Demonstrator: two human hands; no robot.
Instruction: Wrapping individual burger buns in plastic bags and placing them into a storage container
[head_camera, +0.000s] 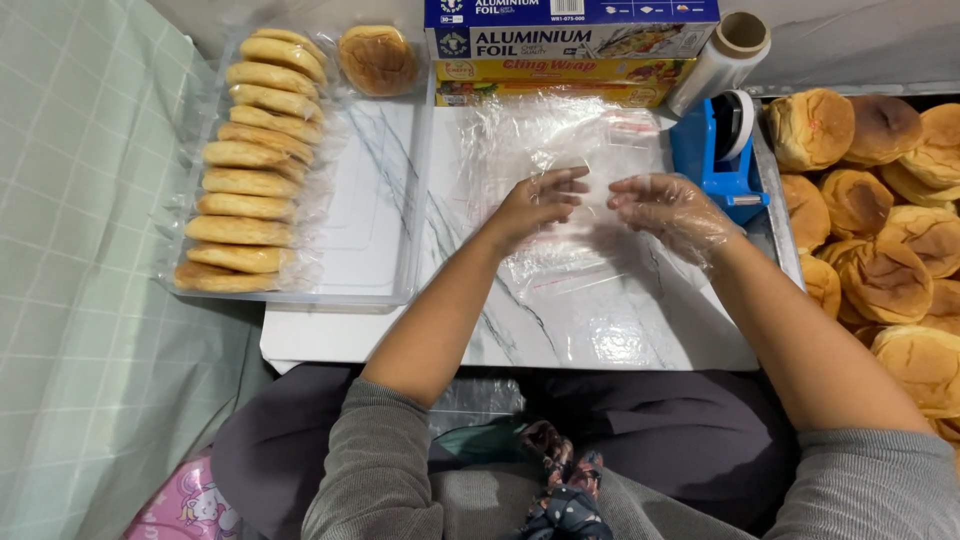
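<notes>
While both hands hover low over the marble-patterned table (600, 345), they meet at a sheet of clear plastic wrap (560, 150) spread flat in its middle. The left hand (535, 205) is bare, its fingers (568, 180) loosely spread and touching the wrap without clenching anything. The right hand (675, 210) (in a thin transparent glove) also rests with released, slightly curled fingers on the film. To the left stands a clear tray (385, 290) holding a row of wrapped buns (250, 170). Far behind the wrap lie boxes of foil and cling film (570, 50), with a roll of film (715, 60) and a blue tape dispenser (715, 150) at right. Unwrapped buns (890, 240) are heaped at far right.
</notes>
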